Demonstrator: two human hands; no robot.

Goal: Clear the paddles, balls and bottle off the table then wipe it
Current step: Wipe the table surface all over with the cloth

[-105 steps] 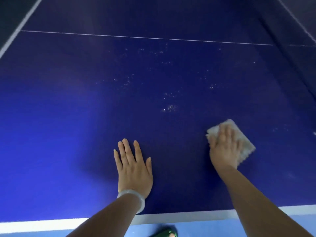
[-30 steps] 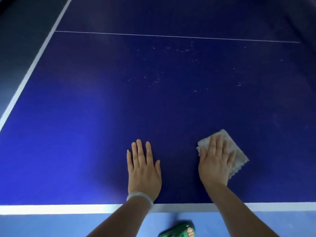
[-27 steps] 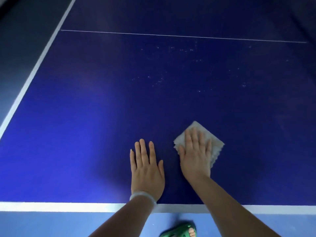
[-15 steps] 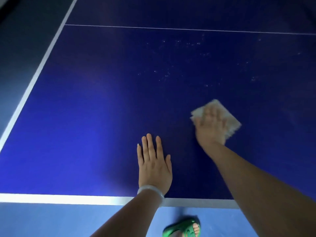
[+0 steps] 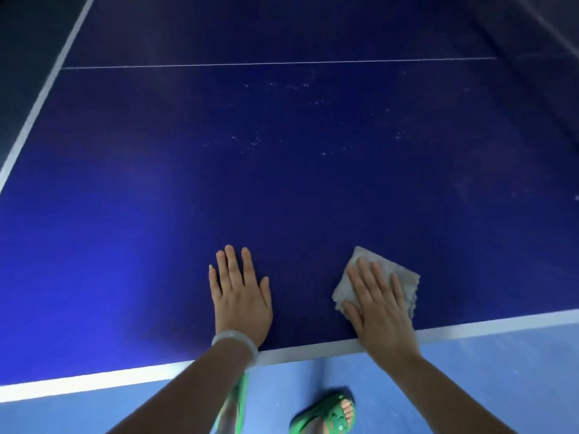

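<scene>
**Wiping reaches the near edge**

Straight fingers [image 5: 372, 277] of the right hand [image 5: 380, 311] press a folded grey cloth [image 5: 404, 277] flat on the dark-blue worktop [image 5: 282, 189]; the left hand [image 5: 239, 300], flat and empty, apparently braces beside it.

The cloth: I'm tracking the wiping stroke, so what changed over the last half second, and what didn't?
The right hand pulled the cloth back from farther out on the table to just inside the near white edge line. The left hand stayed flat on the table, and the white specks farther out remain unwiped. Nothing was picked up or released.
</scene>
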